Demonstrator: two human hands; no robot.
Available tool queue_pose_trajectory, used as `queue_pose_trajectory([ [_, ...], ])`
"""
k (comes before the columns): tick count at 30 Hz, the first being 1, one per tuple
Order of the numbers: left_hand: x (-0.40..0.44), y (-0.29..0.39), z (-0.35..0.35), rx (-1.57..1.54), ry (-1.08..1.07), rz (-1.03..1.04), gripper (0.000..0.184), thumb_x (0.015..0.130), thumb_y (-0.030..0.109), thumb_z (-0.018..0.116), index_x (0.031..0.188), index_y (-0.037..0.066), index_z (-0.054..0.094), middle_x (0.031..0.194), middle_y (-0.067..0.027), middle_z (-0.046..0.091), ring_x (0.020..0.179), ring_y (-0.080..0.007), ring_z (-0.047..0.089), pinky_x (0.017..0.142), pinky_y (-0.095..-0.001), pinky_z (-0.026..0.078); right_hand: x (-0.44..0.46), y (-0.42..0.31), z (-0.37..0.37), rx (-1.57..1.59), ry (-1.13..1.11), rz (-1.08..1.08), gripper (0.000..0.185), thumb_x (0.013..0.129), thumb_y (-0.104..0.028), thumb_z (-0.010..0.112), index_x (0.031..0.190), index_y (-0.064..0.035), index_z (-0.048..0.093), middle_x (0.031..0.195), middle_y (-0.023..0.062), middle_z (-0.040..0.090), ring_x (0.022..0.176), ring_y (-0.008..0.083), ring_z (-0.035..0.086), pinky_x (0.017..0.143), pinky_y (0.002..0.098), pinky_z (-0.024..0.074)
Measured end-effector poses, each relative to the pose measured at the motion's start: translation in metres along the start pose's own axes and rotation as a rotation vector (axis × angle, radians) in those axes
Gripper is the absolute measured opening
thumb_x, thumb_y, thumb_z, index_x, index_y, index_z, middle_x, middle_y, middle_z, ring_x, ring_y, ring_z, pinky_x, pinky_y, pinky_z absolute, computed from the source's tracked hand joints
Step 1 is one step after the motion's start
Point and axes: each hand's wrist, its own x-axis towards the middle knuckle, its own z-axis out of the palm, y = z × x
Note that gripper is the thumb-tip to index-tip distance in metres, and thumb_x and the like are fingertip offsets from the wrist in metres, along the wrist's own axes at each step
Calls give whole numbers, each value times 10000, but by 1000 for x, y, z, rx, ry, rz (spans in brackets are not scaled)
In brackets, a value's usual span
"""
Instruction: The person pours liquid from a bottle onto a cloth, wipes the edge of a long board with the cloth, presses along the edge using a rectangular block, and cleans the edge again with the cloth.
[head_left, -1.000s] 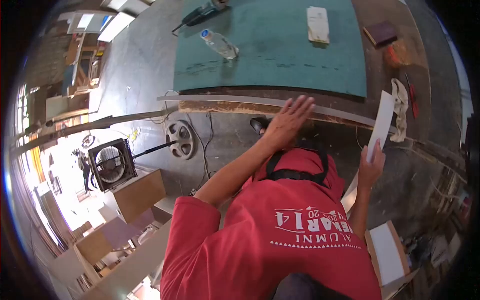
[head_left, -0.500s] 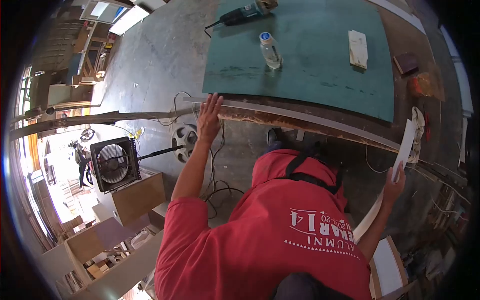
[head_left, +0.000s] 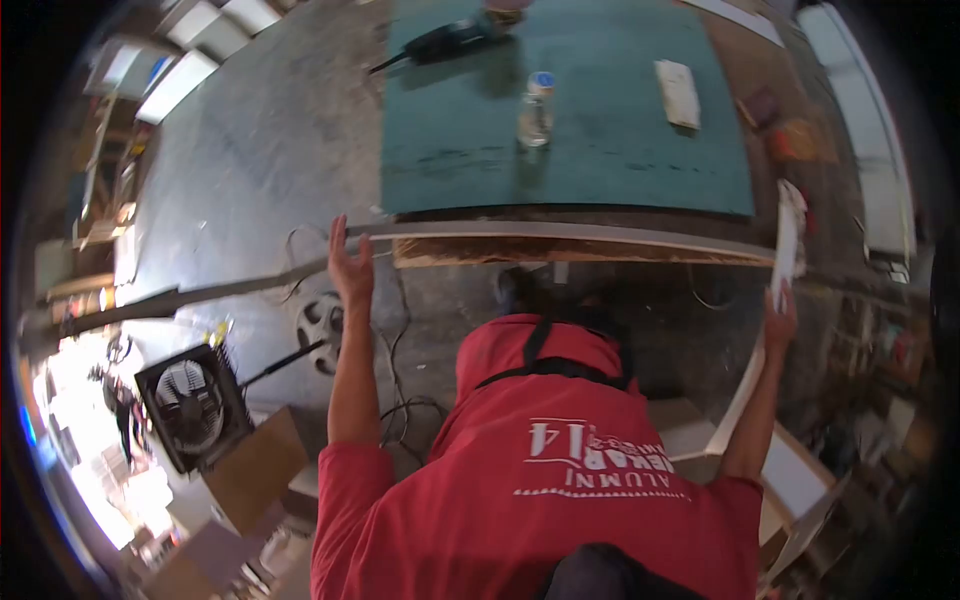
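My left hand point(head_left: 352, 272) is at the left end of a long, thin pale strip point(head_left: 580, 232), fingers stretched upward and thumb apart. This strip runs along the near edge of the table. At the table's right end, my right hand point(head_left: 780, 318) is closed around a flat white strip point(head_left: 787, 240), which stands up past the fingers. Below that hand, a pale length point(head_left: 738, 400) hangs down beside the forearm. Whether these are all one piece I cannot tell.
On the green board point(head_left: 450, 180) lie a corded power tool point(head_left: 455, 40), a clear bottle with a blue cap point(head_left: 537, 115) and a whitish block point(head_left: 680, 95). A dark red block point(head_left: 760, 107) sits to the right. A fan point(head_left: 190, 405) stands at left; cables cross the floor.
My left hand has slid left to the strip's end, and its fingers no longer lie flat over it. My right hand still grips the white strip, now more upright. The view has shifted.
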Motion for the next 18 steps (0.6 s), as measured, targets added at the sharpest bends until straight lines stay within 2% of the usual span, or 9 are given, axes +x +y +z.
queue_pose_trajectory([
  [3,-4,-9,8,51,-28,90,482,969,105,677,1443,44,613,1543,-198,548,1357,-345,588,1117,-426,459,-5,-65,0,-128,55,-29,542,993,-240,718,1485,-54,587,1442,203,624,1338,340,598,1094,401,462],
  [6,-6,-5,10,-50,-2,47,443,945,116,707,1381,52,661,1535,-217,545,1404,-403,531,1146,-462,427,-15,-120,8,-48,59,-165,532,960,-219,752,1449,-58,619,1320,171,675,1189,313,664,1000,396,514],
  [7,-7,-3,7,-60,-9,60,443,945,116,707,1381,52,661,1535,-217,545,1404,-403,531,1146,-462,427,-16,-135,11,-62,34,-227,541,924,-218,786,1430,-91,641,1252,156,688,1096,300,687,947,380,536],
  [9,-5,6,12,-2,41,79,437,946,115,704,1378,56,663,1555,-209,525,1419,-403,512,1152,-466,417,-18,-192,9,-84,-61,-163,587,881,-231,804,1438,-156,633,1271,167,684,1129,342,694,939,411,557],
  [11,1,5,16,-28,46,82,436,946,115,702,1377,61,663,1567,-206,510,1428,-404,499,1160,-477,407,-13,-222,12,-84,-53,-268,659,837,-252,819,1459,-200,605,1337,145,674,1180,364,681,964,439,562],
  [12,0,8,20,-30,58,59,435,946,114,699,1377,65,663,1578,-203,495,1436,-404,485,1167,-487,396,-7,-228,13,-154,-71,-277,690,830,-273,816,1478,-230,582,1363,130,669,1170,371,685,956,452,569],
  [15,-3,39,29,-22,98,112,435,944,107,697,1377,77,663,1593,-200,473,1459,-402,454,1182,-514,371,27,-246,13,-250,-146,-354,709,804,-285,814,1472,-251,579,1109,109,683,966,359,712,820,469,583],
  [16,-4,52,34,-41,84,140,435,944,107,697,1377,77,663,1593,-200,473,1459,-402,454,1182,-514,371,43,-240,19,-234,-116,-483,724,794,-222,822,1474,-255,576,1090,97,678,967,354,693,809,455,569],
  [18,-9,81,46,87,128,218,426,941,90,691,1366,83,668,1591,-198,475,1473,-405,435,1186,-533,360,76,-244,32,-232,-146,-564,665,796,-224,804,1433,-248,614,1113,92,666,985,337,689,812,458,568],
])
